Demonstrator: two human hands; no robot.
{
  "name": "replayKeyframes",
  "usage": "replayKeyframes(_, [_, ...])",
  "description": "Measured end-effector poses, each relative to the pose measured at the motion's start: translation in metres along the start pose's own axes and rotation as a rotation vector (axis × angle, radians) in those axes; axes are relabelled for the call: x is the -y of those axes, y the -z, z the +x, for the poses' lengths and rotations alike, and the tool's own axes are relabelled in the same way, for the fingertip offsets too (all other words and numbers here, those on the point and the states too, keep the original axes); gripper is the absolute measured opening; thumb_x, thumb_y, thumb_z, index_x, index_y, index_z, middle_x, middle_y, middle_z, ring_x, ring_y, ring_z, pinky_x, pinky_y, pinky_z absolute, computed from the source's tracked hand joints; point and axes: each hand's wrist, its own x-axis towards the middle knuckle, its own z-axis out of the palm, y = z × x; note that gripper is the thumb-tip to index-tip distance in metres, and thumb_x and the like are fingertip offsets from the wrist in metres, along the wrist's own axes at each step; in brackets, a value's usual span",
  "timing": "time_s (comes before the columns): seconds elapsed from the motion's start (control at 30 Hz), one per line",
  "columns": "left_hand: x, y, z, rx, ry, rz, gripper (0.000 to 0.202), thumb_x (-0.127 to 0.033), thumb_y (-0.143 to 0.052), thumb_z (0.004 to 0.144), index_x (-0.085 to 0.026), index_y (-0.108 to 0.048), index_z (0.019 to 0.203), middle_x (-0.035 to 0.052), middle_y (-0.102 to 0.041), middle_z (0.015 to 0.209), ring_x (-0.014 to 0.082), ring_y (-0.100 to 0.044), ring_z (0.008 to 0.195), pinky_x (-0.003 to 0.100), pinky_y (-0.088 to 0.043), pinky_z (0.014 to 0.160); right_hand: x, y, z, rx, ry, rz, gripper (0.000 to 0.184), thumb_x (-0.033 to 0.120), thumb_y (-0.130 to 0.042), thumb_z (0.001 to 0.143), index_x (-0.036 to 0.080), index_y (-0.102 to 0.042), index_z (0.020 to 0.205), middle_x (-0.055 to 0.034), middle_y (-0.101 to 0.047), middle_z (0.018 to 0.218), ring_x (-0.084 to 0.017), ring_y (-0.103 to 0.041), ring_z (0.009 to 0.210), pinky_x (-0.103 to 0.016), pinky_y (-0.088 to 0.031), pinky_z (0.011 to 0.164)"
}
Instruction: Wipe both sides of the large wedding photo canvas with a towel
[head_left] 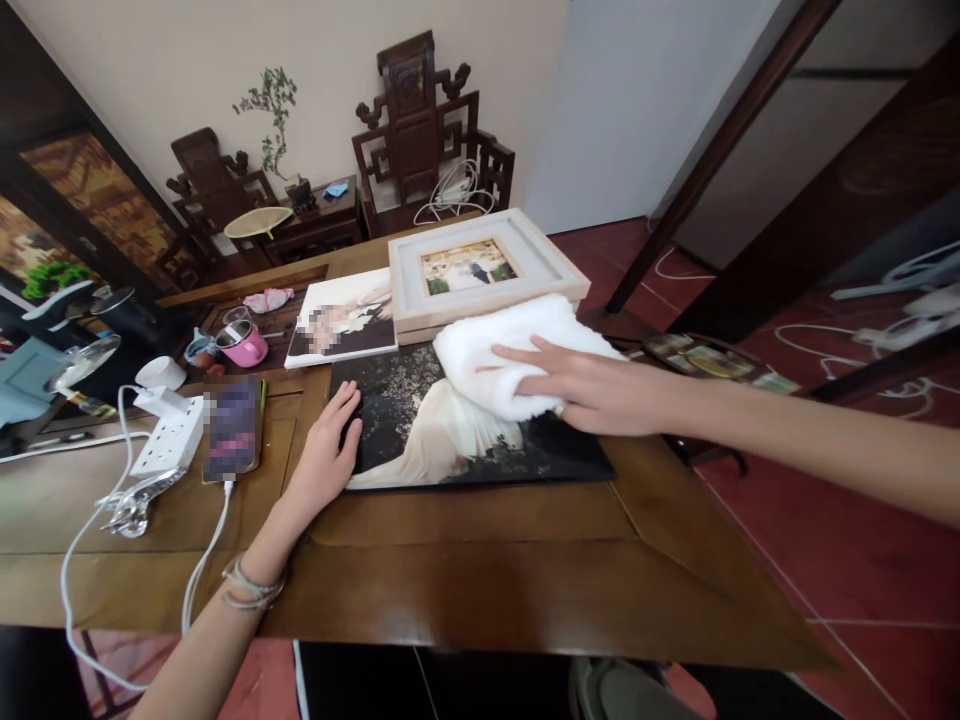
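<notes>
Head view: nearest you, at 6 o'clock, a strip of the wooden table (450, 570) runs between its rim and the dark print (450, 440), leaving room along that side. Your left hand (335, 440) lies palm down on the print's 9 o'clock edge. Your right hand (577, 385), well apart from it, is spread over the white cloth (517, 320), which covers the print's 1 o'clock part. At 9 o'clock lie a phone (234, 430) and a power strip (166, 435). Around 10 o'clock stand a pink mug (247, 350), contents unclear to you, and a white-edged print (345, 320). At 12 o'clock, a pale frame (559, 262) holds a small picture (469, 265), its upper markings too small to read. Farther off, at 11 o'clock, a pot (298, 195) holds a small tree (276, 110).
</notes>
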Motion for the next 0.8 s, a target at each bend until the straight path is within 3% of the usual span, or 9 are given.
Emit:
replayKeyframes(0.1, [0.000, 0.000, 0.000, 0.001, 0.002, 0.005, 0.044, -0.027, -0.040, 0.096, -0.008, -0.052, 0.134, 0.0183, -0.045, 0.147, 0.0240, -0.037, 0.140, 0.047, -0.029, 0.117, -0.014, -0.001, 0.010, -0.010, -0.032, -0.018, 0.054, 0.001, -0.042, 0.067, 0.015, -0.060, 0.116, -0.0183, -0.032, 0.153, -0.031, -0.029, 0.140, -0.062, -0.025, 0.111])
replayKeyframes(0.2, [0.000, 0.000, 0.000, -0.001, 0.001, 0.003, 0.044, -0.027, -0.040, 0.097, -0.010, -0.052, 0.135, 0.0175, -0.045, 0.147, 0.0239, -0.037, 0.141, 0.048, -0.029, 0.117, -0.003, -0.005, 0.011, -0.047, -0.050, -0.050, 0.053, -0.001, -0.041, 0.064, 0.013, -0.061, 0.111, -0.0209, -0.034, 0.151, -0.033, -0.026, 0.141, -0.063, -0.024, 0.112])
replayKeyframes(0.3, [0.000, 0.000, 0.000, 0.002, 0.003, -0.003, 0.043, -0.027, -0.040, 0.097, -0.011, -0.052, 0.135, 0.0166, -0.045, 0.147, 0.0240, -0.036, 0.141, 0.048, -0.028, 0.117, 0.024, -0.011, 0.000, -0.095, -0.039, -0.070, 0.051, -0.003, -0.040, 0.062, 0.014, -0.064, 0.105, -0.0185, -0.039, 0.149, -0.034, -0.022, 0.142, -0.065, -0.024, 0.111])
replayKeyframes(0.43, [-0.001, -0.001, 0.000, 0.004, 0.008, 0.008, 0.044, -0.027, -0.039, 0.097, -0.009, -0.051, 0.135, 0.0179, -0.044, 0.147, 0.0243, -0.036, 0.141, 0.048, -0.029, 0.117, 0.077, -0.021, -0.030, -0.178, -0.034, -0.042, 0.051, -0.005, -0.037, 0.060, 0.019, -0.066, 0.094, -0.0084, -0.042, 0.149, -0.031, -0.014, 0.145, -0.069, -0.022, 0.110])
replayKeyframes(0.53, [-0.001, -0.002, 0.000, 0.003, 0.003, 0.013, 0.044, -0.026, -0.039, 0.097, -0.007, -0.051, 0.134, 0.0189, -0.045, 0.147, 0.0245, -0.036, 0.141, 0.047, -0.029, 0.117, 0.112, -0.025, -0.049, -0.127, -0.041, -0.004, 0.047, -0.004, -0.039, 0.057, 0.019, -0.067, 0.087, -0.0063, -0.037, 0.153, -0.031, -0.010, 0.145, -0.067, -0.019, 0.112])
replayKeyframes(0.6, [-0.001, -0.002, 0.000, 0.001, 0.000, 0.014, 0.044, -0.026, -0.039, 0.097, -0.007, -0.052, 0.134, 0.0188, -0.045, 0.147, 0.0245, -0.036, 0.141, 0.047, -0.029, 0.117, 0.123, -0.023, -0.052, -0.099, -0.028, 0.018, 0.045, -0.003, -0.040, 0.056, 0.019, -0.067, 0.084, -0.0063, -0.035, 0.153, -0.033, -0.010, 0.145, -0.068, -0.019, 0.112])
replayKeyframes(0.7, [-0.001, -0.001, 0.000, -0.001, 0.000, 0.017, 0.043, -0.026, -0.039, 0.096, -0.008, -0.052, 0.134, 0.0183, -0.045, 0.147, 0.0244, -0.037, 0.140, 0.047, -0.029, 0.117, 0.116, -0.017, -0.040, -0.045, 0.013, 0.053, 0.050, -0.002, -0.040, 0.056, 0.021, -0.067, 0.090, -0.0049, -0.035, 0.154, -0.032, -0.013, 0.145, -0.067, -0.024, 0.110])
replayKeyframes(0.8, [-0.002, -0.001, 0.000, -0.001, -0.001, 0.013, 0.043, -0.026, -0.040, 0.096, -0.009, -0.052, 0.134, 0.0178, -0.046, 0.146, 0.0245, -0.037, 0.140, 0.047, -0.029, 0.117, 0.088, -0.009, -0.010, -0.004, 0.030, 0.040, 0.055, -0.004, -0.038, 0.060, 0.020, -0.066, 0.102, -0.0077, -0.040, 0.151, -0.031, -0.019, 0.144, -0.066, -0.026, 0.110])
